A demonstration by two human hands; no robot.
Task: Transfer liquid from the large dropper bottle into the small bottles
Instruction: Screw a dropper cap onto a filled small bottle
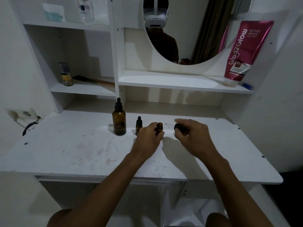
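The large amber dropper bottle stands capped at the back middle of the white desk. Right of it stands a small amber bottle with its black dropper cap on. My left hand grips a second small amber bottle, which stands open on the desk with no cap. My right hand is just to the right, holding that bottle's black dropper cap; its glass tube is a faint blur pointing left.
A pink tube leans on the shelf under the oval mirror. On the left shelf stand a small spray can and a brush. A wall socket with a black cable sits at the left.
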